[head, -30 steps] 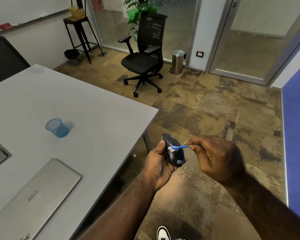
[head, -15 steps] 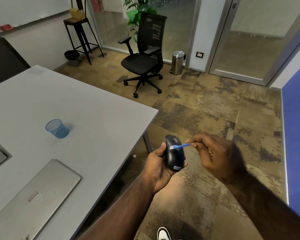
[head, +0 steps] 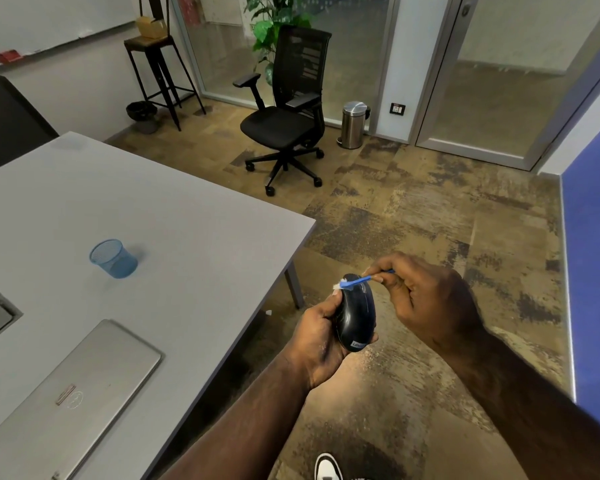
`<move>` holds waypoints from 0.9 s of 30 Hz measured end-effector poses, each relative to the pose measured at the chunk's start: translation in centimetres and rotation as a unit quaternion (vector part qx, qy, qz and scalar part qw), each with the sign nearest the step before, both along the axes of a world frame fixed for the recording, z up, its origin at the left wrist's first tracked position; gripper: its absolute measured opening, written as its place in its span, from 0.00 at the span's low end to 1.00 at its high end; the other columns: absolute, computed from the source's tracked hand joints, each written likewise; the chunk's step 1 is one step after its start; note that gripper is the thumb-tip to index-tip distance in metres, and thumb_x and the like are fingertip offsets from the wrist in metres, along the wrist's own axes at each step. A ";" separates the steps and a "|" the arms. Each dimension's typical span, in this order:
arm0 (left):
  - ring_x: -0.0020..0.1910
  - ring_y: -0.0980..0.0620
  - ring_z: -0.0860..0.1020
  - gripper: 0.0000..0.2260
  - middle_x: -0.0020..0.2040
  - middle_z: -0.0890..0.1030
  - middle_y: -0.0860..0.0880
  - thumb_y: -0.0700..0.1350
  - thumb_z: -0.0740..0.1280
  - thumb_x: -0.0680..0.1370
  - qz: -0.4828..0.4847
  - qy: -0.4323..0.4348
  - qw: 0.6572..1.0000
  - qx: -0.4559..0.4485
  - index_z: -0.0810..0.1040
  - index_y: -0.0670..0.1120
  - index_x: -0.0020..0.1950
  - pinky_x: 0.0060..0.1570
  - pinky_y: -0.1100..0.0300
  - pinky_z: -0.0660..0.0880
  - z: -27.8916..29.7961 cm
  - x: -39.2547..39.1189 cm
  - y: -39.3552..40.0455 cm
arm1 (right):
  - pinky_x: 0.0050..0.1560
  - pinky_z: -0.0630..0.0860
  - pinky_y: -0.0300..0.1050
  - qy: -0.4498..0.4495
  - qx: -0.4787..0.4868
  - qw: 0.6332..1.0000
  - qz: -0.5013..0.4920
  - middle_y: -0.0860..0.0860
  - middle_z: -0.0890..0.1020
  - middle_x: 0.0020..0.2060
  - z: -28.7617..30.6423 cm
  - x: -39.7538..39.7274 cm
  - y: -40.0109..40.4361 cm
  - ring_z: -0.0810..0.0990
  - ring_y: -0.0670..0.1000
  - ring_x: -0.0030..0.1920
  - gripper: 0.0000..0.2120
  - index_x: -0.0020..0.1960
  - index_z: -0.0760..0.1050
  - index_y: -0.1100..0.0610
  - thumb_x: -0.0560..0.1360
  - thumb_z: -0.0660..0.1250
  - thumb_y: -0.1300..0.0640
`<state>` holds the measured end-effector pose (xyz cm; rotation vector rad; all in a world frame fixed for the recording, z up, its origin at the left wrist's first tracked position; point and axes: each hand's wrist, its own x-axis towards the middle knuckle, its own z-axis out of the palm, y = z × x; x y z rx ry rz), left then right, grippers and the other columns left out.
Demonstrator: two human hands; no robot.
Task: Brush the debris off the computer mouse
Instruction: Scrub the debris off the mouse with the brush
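- Nearest me, a white shoe (head: 328, 467) shows at the bottom edge on the mottled brown carpet (head: 430, 220).
- My left hand (head: 321, 336) has its fingers wrapped around the black computer mouse (head: 355, 315), holding it in the air past the bench's corner, above the carpet; a small label near the mouse's lower end is too blurred for me to read.
- My right hand (head: 425, 296) pinches a small blue brush (head: 355, 281); its white bristle end touches the top of the mouse.
- To my left, the grey bench (head: 187, 220) carries a closed silver laptop (head: 73, 396) with a round logo on its lid and a sticker I cannot read.
- Further along the bench stands a blue mesh cup (head: 113, 258).
- Beyond, a black office chair (head: 288, 112) sits before glass partitions, a steel pedal bin (head: 353, 124) beside it and a leafy plant (head: 274, 26) behind.
- A tall stool (head: 160, 71) stands near the whiteboard (head: 49, 19).
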<state>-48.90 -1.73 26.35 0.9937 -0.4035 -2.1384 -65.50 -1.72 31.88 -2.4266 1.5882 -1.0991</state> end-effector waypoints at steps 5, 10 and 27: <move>0.45 0.46 0.77 0.18 0.53 0.76 0.43 0.52 0.55 0.82 -0.016 -0.021 0.999 -0.030 0.75 0.46 0.66 0.45 0.50 0.78 0.1 -0.1 0.1 | 0.28 0.52 0.24 0.015 0.018 0.999 -0.048 0.36 0.67 0.30 0.7 0.1 -0.3 0.60 0.30 0.25 0.04 0.49 0.80 0.51 0.76 0.71 0.58; 0.43 0.46 0.77 0.16 0.51 0.77 0.43 0.51 0.57 0.82 -0.034 -0.028 0.998 -0.040 0.75 0.46 0.65 0.44 0.51 0.77 -0.2 -0.1 0.4 | 0.24 0.53 0.28 0.045 0.028 0.997 -0.052 0.39 0.71 0.28 1.8 0.1 -0.5 0.61 0.35 0.23 0.04 0.48 0.79 0.50 0.75 0.71 0.58; 0.39 0.50 0.70 0.17 0.47 0.72 0.42 0.49 0.61 0.80 -0.096 -0.100 0.976 -0.169 0.72 0.45 0.67 0.40 0.56 0.69 -0.1 0.0 0.6 | 0.24 0.65 0.36 0.096 0.092 0.990 -0.050 0.42 0.76 0.30 3.6 0.3 -1.8 0.71 0.41 0.27 0.03 0.48 0.76 0.47 0.76 0.68 0.55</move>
